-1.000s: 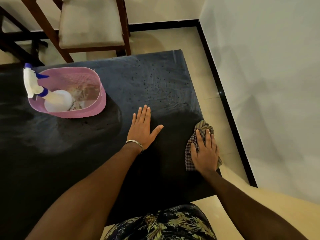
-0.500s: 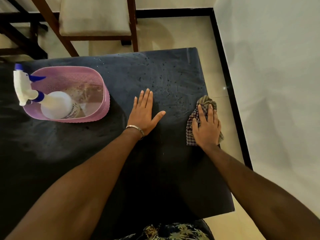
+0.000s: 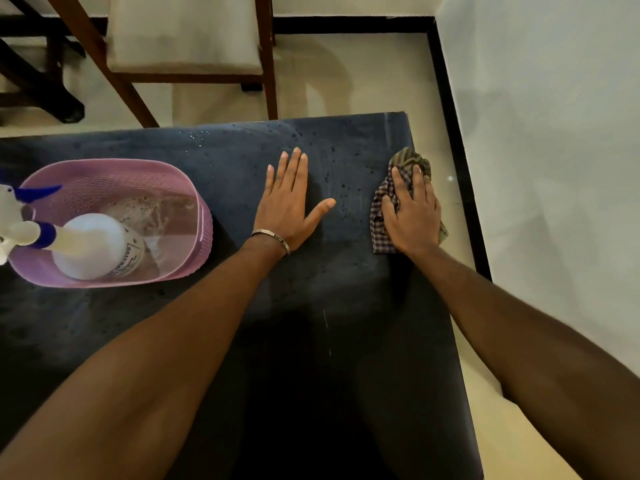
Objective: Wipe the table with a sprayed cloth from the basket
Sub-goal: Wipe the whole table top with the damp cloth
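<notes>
pressing the checked cloth [image 3: 382,216] flat at the worktop [image 3: 207,157] right edge, right hand [image 3: 412,216] fingers spread; cloth's long axis runs near-to-far. left hand [image 3: 287,206] lies flat, holding nothing. cloth has slid farther away than before.

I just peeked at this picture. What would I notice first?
Two long arms reach over a dark table. The right hand presses a checked cloth at the table's right edge, while the left hand rests flat beside it. At far left, a pink basket holds a white spray bottle.
</notes>
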`<state>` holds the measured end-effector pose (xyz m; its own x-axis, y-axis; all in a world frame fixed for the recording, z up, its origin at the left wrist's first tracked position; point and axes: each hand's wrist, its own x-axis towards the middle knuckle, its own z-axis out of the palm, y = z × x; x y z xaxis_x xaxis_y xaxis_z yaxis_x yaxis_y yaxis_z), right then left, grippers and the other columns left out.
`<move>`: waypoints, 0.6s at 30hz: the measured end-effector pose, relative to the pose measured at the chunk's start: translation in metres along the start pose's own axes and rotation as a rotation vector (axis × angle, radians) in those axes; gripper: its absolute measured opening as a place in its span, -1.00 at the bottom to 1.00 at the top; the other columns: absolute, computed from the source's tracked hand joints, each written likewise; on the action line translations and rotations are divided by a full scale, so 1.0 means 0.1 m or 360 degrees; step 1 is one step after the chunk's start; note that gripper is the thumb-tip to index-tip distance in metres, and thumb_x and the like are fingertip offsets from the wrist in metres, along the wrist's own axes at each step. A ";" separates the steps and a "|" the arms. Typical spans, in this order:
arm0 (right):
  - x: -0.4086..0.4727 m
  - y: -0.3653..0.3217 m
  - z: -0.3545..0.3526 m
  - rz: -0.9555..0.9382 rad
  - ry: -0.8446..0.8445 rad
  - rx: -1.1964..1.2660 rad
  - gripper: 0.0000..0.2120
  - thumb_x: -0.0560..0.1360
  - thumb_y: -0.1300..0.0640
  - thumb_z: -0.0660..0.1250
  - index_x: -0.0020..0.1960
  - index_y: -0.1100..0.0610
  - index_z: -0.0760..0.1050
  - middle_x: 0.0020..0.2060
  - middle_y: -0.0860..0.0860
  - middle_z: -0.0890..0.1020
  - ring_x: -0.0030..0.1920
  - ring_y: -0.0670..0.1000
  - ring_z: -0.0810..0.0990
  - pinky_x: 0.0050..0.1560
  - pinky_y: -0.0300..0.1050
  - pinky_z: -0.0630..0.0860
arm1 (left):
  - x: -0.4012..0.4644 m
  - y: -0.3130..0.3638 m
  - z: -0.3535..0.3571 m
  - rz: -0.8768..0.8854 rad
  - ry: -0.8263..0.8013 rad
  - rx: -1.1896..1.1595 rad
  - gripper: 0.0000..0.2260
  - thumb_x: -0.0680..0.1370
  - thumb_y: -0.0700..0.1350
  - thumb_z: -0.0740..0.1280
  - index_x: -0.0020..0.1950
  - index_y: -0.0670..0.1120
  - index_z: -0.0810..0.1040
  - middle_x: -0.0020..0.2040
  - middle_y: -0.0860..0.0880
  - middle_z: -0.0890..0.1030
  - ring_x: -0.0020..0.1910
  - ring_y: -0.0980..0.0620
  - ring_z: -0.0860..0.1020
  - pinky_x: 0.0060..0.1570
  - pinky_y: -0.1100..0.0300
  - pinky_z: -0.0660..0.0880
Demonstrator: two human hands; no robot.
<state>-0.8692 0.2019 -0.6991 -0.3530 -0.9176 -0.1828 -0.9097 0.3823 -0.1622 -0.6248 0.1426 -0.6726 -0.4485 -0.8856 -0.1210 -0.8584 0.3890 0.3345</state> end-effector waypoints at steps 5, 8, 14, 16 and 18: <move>0.55 -0.16 -0.05 -0.0045 0.0037 -0.0007 -0.42 0.63 -0.19 0.04 0.62 -0.12 0.04 0.61 0.10 0.07 0.58 0.19 0.06 0.54 0.22 0.08 | 0.18 -0.09 0.02 -0.0008 0.0027 -0.0024 -0.21 0.56 0.36 -0.11 0.58 -0.18 -0.12 0.60 -0.12 -0.11 0.57 -0.07 -0.18 0.54 -0.07 -0.16; 0.86 -0.24 -0.09 -0.0072 0.0046 -0.0005 -0.41 0.62 -0.19 0.04 0.61 -0.10 0.06 0.61 0.11 0.07 0.58 0.20 0.06 0.54 0.23 0.09 | 0.25 -0.11 0.05 -0.0004 0.0052 -0.0038 -0.21 0.56 0.36 -0.10 0.58 -0.17 -0.11 0.60 -0.11 -0.10 0.57 -0.07 -0.17 0.54 -0.06 -0.17; 1.33 -0.36 -0.16 -0.0126 0.0020 -0.0012 -0.42 0.62 -0.19 0.03 0.60 -0.09 0.10 0.60 0.12 0.09 0.58 0.21 0.05 0.54 0.20 0.06 | 0.26 -0.10 0.07 -0.0011 0.0110 -0.0046 -0.21 0.57 0.35 -0.11 0.58 -0.18 -0.13 0.60 -0.11 -0.12 0.57 -0.07 -0.17 0.54 -0.07 -0.16; 1.44 -0.40 -0.18 -0.0168 0.0034 -0.0017 -0.43 0.61 -0.18 0.03 0.58 -0.04 0.17 0.59 0.14 0.14 0.57 0.23 0.08 0.54 0.20 0.08 | 0.24 -0.09 0.05 -0.0018 0.0132 -0.0062 -0.21 0.56 0.36 -0.12 0.58 -0.17 -0.13 0.60 -0.11 -0.11 0.57 -0.07 -0.17 0.54 -0.06 -0.17; 1.48 -0.42 -0.18 -0.0181 0.0061 -0.0037 -0.44 0.60 -0.17 0.03 0.55 -0.01 0.21 0.57 0.15 0.19 0.56 0.24 0.12 0.54 0.20 0.09 | 0.21 -0.09 0.03 -0.0047 0.0140 -0.0078 -0.20 0.55 0.37 -0.14 0.58 -0.17 -0.13 0.60 -0.11 -0.11 0.57 -0.06 -0.17 0.54 -0.05 -0.18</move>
<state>-0.8874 0.0476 -0.7015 -0.2552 -0.9585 -0.1272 -0.9490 0.2735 -0.1569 -0.6269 0.1211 -0.6812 -0.3977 -0.9162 -0.0499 -0.8567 0.3513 0.3777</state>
